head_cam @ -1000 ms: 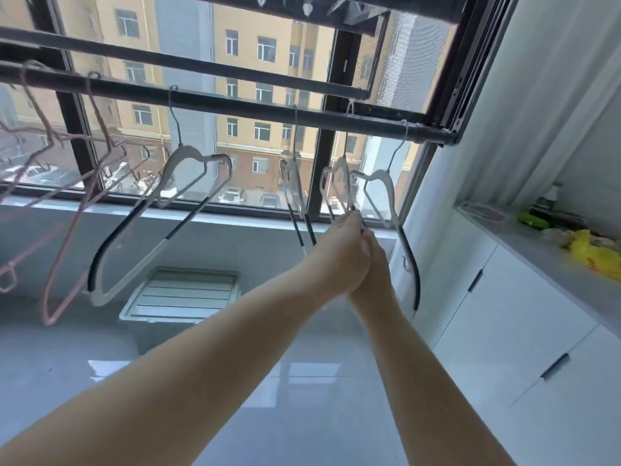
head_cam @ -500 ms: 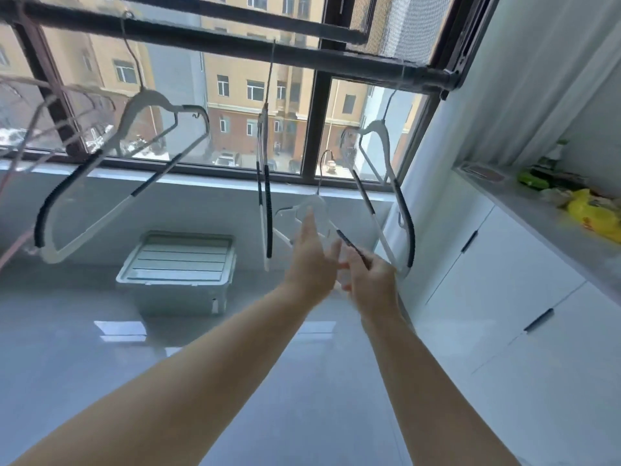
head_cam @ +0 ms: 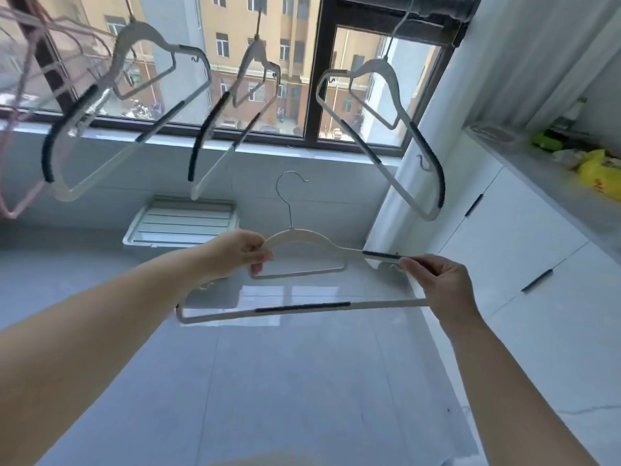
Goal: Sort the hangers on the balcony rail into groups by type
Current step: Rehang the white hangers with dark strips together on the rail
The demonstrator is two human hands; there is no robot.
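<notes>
Hanger (head_cam: 304,234) is held off the rail (head_cam: 437,11), below three hung hangers (head_cam: 383,95), gripped near the neck by the left hand (head_cam: 240,252) and pinched at the shoulder by the right hand (head_cam: 437,285); judged light, stiff, hook snag-prone, best taken by the shoulders.

Both hands hold a white hanger (head_cam: 304,237) with black grip strips level in front of the window, its metal hook pointing up. The left hand (head_cam: 235,253) pinches its left shoulder; the right hand (head_cam: 440,284) grips its right end. Three matching white hangers (head_cam: 379,129) and pink wire hangers (head_cam: 20,95) hang above a lidded plastic bin (head_cam: 181,223) on the tiled floor.
</notes>
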